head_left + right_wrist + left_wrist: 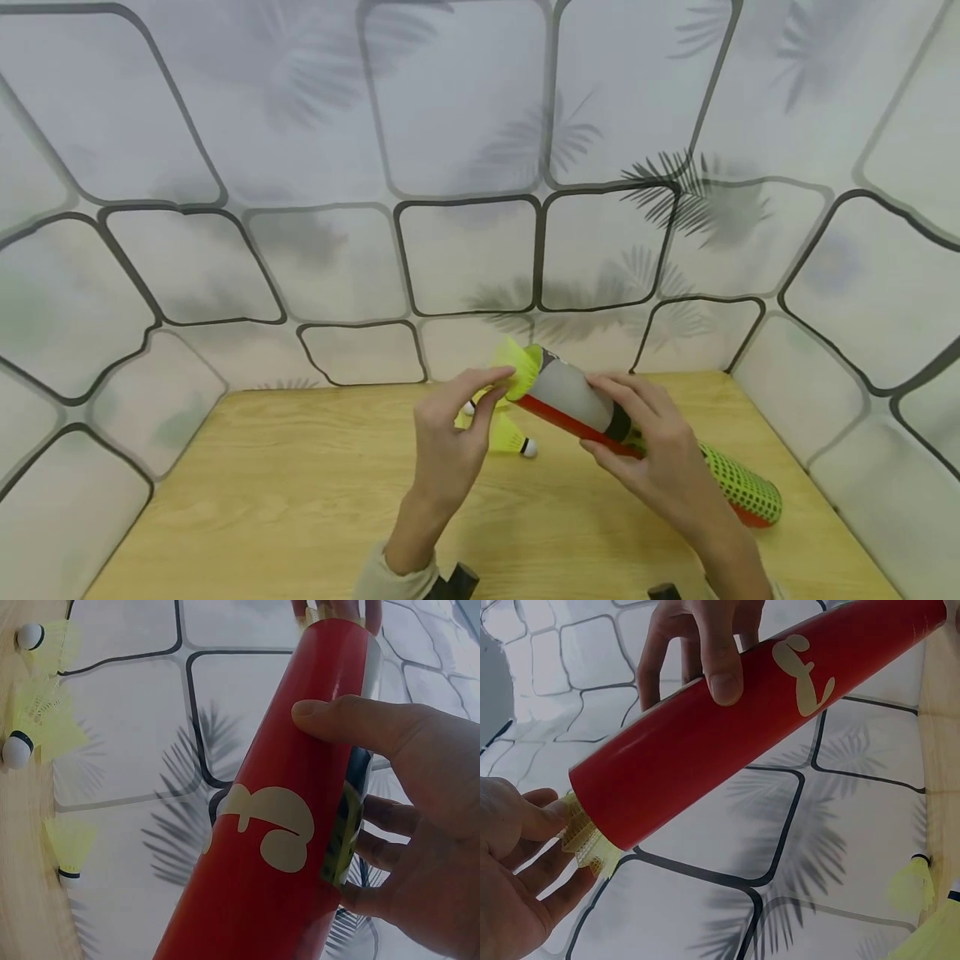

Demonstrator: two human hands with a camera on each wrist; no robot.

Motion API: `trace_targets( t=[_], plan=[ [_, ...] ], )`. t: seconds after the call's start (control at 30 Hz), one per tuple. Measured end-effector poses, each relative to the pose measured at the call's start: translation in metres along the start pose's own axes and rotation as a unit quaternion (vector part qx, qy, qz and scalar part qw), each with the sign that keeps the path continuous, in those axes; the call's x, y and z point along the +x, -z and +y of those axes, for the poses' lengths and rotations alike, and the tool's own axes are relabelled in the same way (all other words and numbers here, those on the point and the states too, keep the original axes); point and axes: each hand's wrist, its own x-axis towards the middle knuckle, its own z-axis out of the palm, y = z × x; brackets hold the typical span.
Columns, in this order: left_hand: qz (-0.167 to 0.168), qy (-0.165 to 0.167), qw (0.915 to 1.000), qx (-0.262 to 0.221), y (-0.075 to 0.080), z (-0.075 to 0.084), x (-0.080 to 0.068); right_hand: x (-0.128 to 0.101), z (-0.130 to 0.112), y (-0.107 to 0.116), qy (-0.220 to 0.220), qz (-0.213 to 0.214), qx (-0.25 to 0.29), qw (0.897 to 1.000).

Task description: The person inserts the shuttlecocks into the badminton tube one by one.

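Observation:
My right hand grips a long shuttlecock tube round its middle, thumb on the red side. The tube is tilted, its open end up and to the left; its green dotted end points down right. At the open end my left hand pinches a yellow shuttlecock by its skirt. In the left wrist view the skirt sticks out of the tube's mouth, and its cork is hidden inside.
Loose yellow shuttlecocks with white corks lie on the wooden table behind my left hand, one nearest. The right wrist view shows three, among them one shuttlecock. A patterned cloth wall stands behind and at both sides.

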Motion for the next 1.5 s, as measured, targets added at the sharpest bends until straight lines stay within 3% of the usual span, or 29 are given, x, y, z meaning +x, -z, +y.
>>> trace_targets(
  t=[0.37,0.7,1.0,1.13,1.3,1.4,1.5],
  plan=[
    [-0.041,0.009,0.9979,-0.05,-0.006,-0.002,-0.003,0.002,-0.002,0.0,0.013,0.011,-0.012,1.0],
    [-0.108,0.07,0.9883,-0.081,-0.006,0.001,-0.007,-0.001,-0.004,0.0,0.01,0.015,-0.016,1.0],
    [-0.124,0.085,0.9848,-0.086,-0.006,0.0,-0.008,-0.002,-0.002,0.0,0.003,0.004,-0.012,1.0],
    [-0.125,0.09,0.9839,-0.091,0.006,-0.001,-0.006,0.001,-0.002,-0.003,0.007,0.004,-0.006,1.0],
    [-0.099,0.092,0.9874,-0.082,0.03,-0.02,-0.002,0.004,0.003,0.001,0.003,0.009,-0.003,1.0],
    [-0.084,0.122,0.9882,-0.038,0.041,-0.04,-0.008,0.003,0.007,0.006,0.0,0.016,-0.007,1.0],
    [-0.078,0.166,0.9831,-0.007,0.049,-0.061,-0.021,0.001,0.007,0.01,0.0,0.019,-0.005,1.0]
  ],
)
